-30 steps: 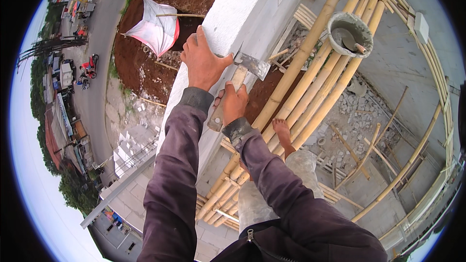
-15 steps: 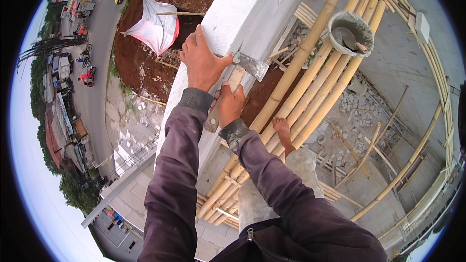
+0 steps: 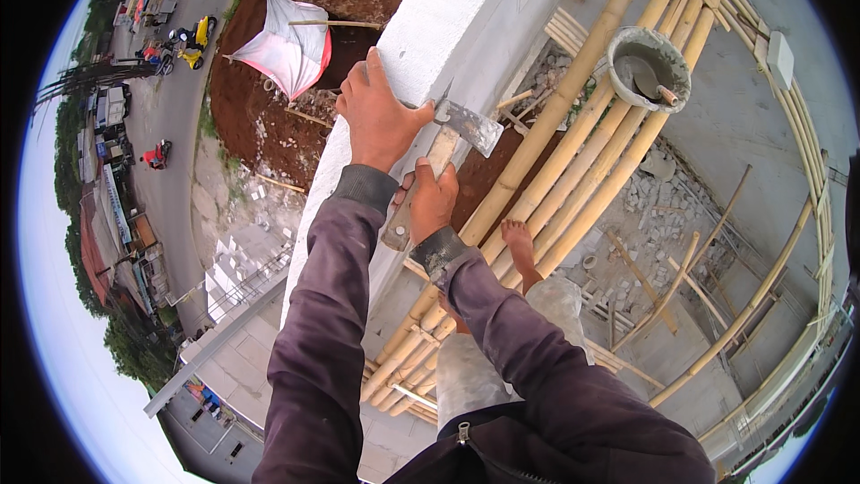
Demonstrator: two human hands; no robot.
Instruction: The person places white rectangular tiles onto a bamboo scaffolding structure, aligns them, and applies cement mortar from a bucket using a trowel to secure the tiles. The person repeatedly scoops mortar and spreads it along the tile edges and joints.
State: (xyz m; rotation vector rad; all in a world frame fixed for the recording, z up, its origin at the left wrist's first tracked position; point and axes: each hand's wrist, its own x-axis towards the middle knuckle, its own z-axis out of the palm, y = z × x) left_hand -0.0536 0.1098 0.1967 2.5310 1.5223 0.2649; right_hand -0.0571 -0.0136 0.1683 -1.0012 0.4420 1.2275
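Note:
A white block wall (image 3: 448, 18) runs up the middle of the view. My left hand (image 3: 381, 130) lies over its top, with the fingers spread across the far edge and the thumb stretched toward the tool's head. My right hand (image 3: 434, 203) is closed round the wooden handle of a hatchet (image 3: 472, 129) with a broad, mortar-smeared blade and a thin point at the other end. Its head sits against the wall's near side, close to my left thumb. The handle's butt sticks out below my right hand. Part of the handle is hidden by my fingers.
Bamboo poles (image 3: 573, 125) form a scaffold beside the wall, with my bare foot (image 3: 518, 240) on them. A bucket (image 3: 685, 81) of grey mortar with a handled tool inside stands there. Rubble (image 3: 649, 197) lies far below. Beyond the wall are red soil, a pale sheet (image 3: 296, 40) and a road.
The hatchet has tilted slightly, and its thin point shows more clearly. Both hands stay in nearly the same place on the wall and handle. On the road, the yellow and red motorbikes have moved.

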